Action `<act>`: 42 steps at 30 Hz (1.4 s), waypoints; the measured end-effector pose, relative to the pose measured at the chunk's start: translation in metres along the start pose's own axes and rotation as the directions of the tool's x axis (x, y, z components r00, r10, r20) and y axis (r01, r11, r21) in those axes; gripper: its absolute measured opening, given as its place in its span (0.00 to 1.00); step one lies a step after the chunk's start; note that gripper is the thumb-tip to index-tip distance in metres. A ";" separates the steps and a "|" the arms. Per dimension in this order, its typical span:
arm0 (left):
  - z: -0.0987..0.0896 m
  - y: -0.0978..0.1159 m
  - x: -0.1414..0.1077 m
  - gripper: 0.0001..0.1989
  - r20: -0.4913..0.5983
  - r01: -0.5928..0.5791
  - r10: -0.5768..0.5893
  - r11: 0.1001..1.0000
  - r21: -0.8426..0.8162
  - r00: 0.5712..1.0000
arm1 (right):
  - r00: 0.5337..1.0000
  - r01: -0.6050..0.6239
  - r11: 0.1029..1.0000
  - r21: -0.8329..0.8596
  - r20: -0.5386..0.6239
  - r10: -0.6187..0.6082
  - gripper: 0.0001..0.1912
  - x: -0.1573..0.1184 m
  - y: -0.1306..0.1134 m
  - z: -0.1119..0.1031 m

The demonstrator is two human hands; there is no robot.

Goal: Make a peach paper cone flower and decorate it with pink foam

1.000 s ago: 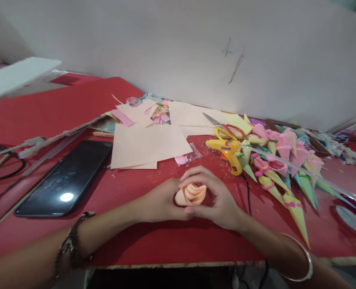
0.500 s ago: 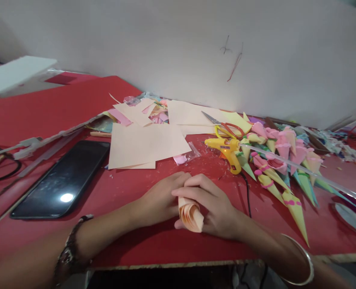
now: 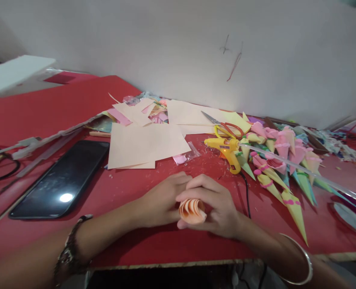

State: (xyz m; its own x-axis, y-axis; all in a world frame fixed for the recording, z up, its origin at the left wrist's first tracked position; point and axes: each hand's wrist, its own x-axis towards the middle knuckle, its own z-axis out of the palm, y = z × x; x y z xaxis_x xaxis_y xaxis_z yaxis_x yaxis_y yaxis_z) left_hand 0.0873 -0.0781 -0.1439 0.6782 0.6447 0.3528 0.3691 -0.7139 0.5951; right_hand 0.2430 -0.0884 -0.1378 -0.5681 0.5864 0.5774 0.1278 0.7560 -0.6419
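Observation:
A roll of peach paper (image 3: 192, 211) with a wavy, pleated inside points its end toward me, just above the red table. My right hand (image 3: 215, 208) is closed around it, fingers over the top and thumb underneath. My left hand (image 3: 166, 200) is pressed against the roll's far side, its fingers curled in behind the right ones; the fingertips and the roll's other end are hidden. Beyond the hands lie cream paper sheets (image 3: 144, 145) and a yellow glue gun (image 3: 226, 150) with a clear glue stick in its back.
A black phone (image 3: 63, 176) lies to the left. Scissors (image 3: 223, 125) rest on paper at the back. Several paper cones (image 3: 295, 208) in yellow, pink and green are heaped on the right, near a tape roll (image 3: 349, 216). Paper scraps (image 3: 136, 112) are piled by the wall.
The paper roll has turned in my fingers, so its open end now looks rounder and its pointed corner sits higher. Both hands have barely shifted.

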 end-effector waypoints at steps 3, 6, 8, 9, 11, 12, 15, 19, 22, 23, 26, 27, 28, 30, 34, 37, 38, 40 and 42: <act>-0.001 -0.004 0.000 0.11 0.010 -0.009 0.009 1.000 0.017 1.000 | 0.998 -0.043 0.999 -0.019 -0.047 0.043 0.13 0.001 0.000 -0.001; 0.001 -0.006 -0.002 0.07 0.021 0.025 -0.023 0.997 -0.069 1.000 | 0.996 -0.084 0.996 -0.001 -0.038 0.084 0.15 0.002 0.001 -0.001; 0.001 -0.005 -0.003 0.03 0.077 0.016 0.000 0.978 -0.208 0.997 | 0.988 -0.157 0.988 -0.006 -0.005 0.157 0.17 0.003 0.002 0.000; 0.001 -0.004 -0.003 0.05 0.101 0.012 0.015 0.965 -0.264 0.995 | 0.979 -0.201 0.980 -0.012 0.014 0.201 0.17 0.004 0.002 0.000; 0.000 -0.003 -0.003 0.07 0.132 0.013 0.029 0.951 -0.309 0.991 | 0.962 -0.271 0.963 -0.008 0.037 0.271 0.14 0.005 0.003 0.001; -0.001 -0.003 -0.002 0.08 0.135 0.033 0.009 0.954 -0.298 0.991 | 0.958 -0.284 0.959 0.008 0.035 0.284 0.12 0.005 0.004 0.001; -0.007 -0.005 -0.002 0.12 0.134 0.111 -0.087 0.976 -0.187 0.987 | 0.958 -0.285 0.957 0.063 -0.028 0.287 0.08 0.004 0.006 -0.001; -0.019 -0.009 -0.005 0.20 0.105 0.116 -0.121 0.992 0.052 0.987 | 0.944 -0.314 0.949 0.036 -0.092 0.316 0.09 0.001 0.011 -0.003; -0.024 -0.009 -0.007 0.21 -0.095 0.031 -0.017 0.988 0.152 0.995 | 0.943 -0.331 0.944 -0.003 -0.044 0.330 0.07 -0.001 0.014 -0.003; -0.024 -0.009 -0.007 0.21 -0.177 -0.029 0.063 0.981 0.189 0.982 | 0.943 -0.332 0.943 -0.010 -0.025 0.331 0.06 -0.001 0.015 -0.003; -0.024 -0.004 -0.008 0.17 -0.240 -0.232 0.320 0.914 0.334 0.916 | 0.940 -0.340 0.940 0.005 0.011 0.340 0.04 -0.001 0.016 -0.001; -0.025 -0.002 -0.008 0.14 -0.210 -0.280 0.370 0.890 0.361 0.905 | 0.940 -0.341 0.940 0.019 0.023 0.340 0.04 -0.001 0.016 0.000; -0.025 0.000 -0.007 0.11 -0.181 -0.313 0.400 0.873 0.375 0.899 | 0.941 -0.337 0.941 0.036 0.037 0.336 0.04 -0.001 0.016 0.000; -0.026 0.003 -0.007 0.06 -0.152 -0.354 0.436 0.854 0.382 0.887 | 0.944 -0.328 0.943 0.061 0.056 0.325 0.05 -0.001 0.015 0.000; -0.026 0.004 -0.008 0.05 -0.145 -0.413 0.503 0.816 0.405 0.852 | 0.939 -0.340 0.939 0.055 0.078 0.336 0.05 -0.002 0.015 0.000; -0.025 0.004 -0.009 0.04 -0.172 -0.393 0.479 0.841 0.372 0.861 | 0.941 -0.324 0.946 0.017 0.104 0.320 0.09 -0.005 0.016 0.000; -0.025 0.005 -0.009 0.04 -0.180 -0.376 0.457 0.856 0.355 0.871 | 0.945 -0.311 0.950 0.003 0.107 0.309 0.11 -0.006 0.016 -0.001; -0.025 0.007 -0.009 0.04 -0.186 -0.344 0.419 0.878 0.333 0.889 | 0.951 -0.290 0.957 -0.034 0.106 0.292 0.13 -0.007 0.016 -0.001; -0.026 0.008 -0.009 0.04 -0.181 -0.328 0.401 0.884 0.332 0.898 | 0.949 -0.285 0.955 -0.077 0.120 0.293 0.13 -0.008 0.015 -0.002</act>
State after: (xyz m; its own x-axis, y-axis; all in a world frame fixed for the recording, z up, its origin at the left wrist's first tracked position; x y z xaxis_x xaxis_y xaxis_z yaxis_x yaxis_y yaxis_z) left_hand 0.0675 -0.0826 -0.1231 0.6423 0.3419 0.6859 0.3145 -0.9337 0.1709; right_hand 0.2515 -0.0808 -0.1513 -0.5989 0.7428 0.2992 0.3471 0.5775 -0.7389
